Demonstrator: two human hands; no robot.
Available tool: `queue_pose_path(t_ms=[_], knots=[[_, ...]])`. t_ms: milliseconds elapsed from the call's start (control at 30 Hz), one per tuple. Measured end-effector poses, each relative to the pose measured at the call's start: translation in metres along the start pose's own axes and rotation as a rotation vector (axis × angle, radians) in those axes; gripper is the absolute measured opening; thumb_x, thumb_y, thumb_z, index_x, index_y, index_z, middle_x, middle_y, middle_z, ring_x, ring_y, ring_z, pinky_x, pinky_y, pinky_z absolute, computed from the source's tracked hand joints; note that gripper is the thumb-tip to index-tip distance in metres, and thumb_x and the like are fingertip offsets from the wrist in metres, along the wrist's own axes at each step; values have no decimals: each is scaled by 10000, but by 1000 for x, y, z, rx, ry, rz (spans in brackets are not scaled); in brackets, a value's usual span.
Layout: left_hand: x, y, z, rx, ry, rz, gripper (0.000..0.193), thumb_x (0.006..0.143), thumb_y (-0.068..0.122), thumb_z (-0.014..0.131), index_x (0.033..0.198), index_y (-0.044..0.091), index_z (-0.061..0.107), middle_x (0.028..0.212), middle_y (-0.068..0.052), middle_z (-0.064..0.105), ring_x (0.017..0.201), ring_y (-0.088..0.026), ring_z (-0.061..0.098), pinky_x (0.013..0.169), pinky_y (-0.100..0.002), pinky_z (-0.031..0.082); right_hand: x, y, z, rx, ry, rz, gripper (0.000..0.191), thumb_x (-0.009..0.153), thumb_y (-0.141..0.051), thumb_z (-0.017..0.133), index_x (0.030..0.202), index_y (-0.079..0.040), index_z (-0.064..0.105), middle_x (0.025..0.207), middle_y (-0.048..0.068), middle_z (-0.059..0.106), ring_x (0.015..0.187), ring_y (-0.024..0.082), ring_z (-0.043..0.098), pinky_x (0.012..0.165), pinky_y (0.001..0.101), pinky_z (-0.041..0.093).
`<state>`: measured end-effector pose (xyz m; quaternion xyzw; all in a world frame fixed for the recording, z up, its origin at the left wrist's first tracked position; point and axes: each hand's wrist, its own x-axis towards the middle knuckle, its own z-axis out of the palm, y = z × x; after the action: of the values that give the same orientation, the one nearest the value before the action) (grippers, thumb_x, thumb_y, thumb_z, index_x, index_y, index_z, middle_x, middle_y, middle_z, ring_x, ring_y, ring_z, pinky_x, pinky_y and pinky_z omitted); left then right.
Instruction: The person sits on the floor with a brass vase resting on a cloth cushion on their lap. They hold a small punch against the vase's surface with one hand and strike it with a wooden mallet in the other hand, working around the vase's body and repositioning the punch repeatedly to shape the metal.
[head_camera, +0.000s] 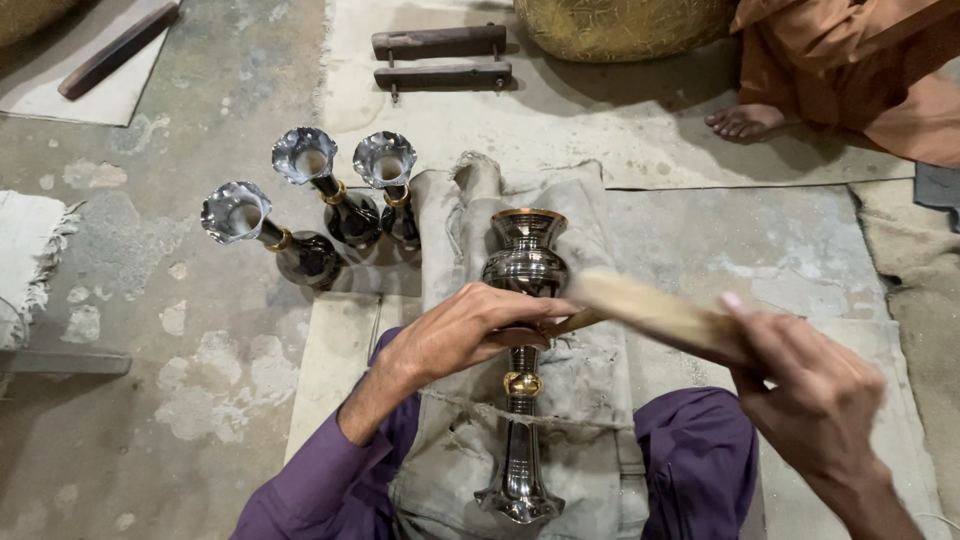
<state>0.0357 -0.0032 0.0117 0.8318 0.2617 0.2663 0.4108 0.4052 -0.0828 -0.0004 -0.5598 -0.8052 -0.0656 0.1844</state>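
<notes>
A dark polished metal vase (524, 262) with brass bands lies along a grey cloth (580, 400) spread over my lap, its flared mouth toward me. My left hand (470, 328) grips the vase around its narrow middle. My right hand (810, 390) holds a pale wooden stick (650, 310), blurred with motion, whose far end meets the vase near my left fingers. I wear purple sleeves and trousers.
Three similar dark vases (300, 215) with ruffled silver mouths stand on the concrete floor at upper left. Two wooden bars (440, 58) lie beyond them. A person in orange sits at upper right, bare foot (745, 122) on a mat. A woven basket (620, 25) is behind.
</notes>
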Motion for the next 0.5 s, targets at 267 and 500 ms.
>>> queue_pose_path(t_ms=[267, 500], knots=[[-8, -3, 6, -50, 66, -18, 548, 905, 99, 756, 1426, 161, 598, 1115, -85, 786, 950, -224, 794, 829, -379, 636, 5, 5, -1, 250, 75, 83, 782, 844, -186, 778, 1566, -158, 476, 1084, 65, 696, 794, 162, 709, 655, 295, 595], [-19, -13, 21, -63, 160, -69, 609, 907, 52, 741, 1471, 186, 555, 1170, -76, 786, 1014, -196, 791, 906, -356, 663, 36, -8, -27, 209, -46, 93, 723, 827, -107, 786, 1496, -202, 528, 1044, 54, 745, 804, 187, 731, 736, 335, 617]])
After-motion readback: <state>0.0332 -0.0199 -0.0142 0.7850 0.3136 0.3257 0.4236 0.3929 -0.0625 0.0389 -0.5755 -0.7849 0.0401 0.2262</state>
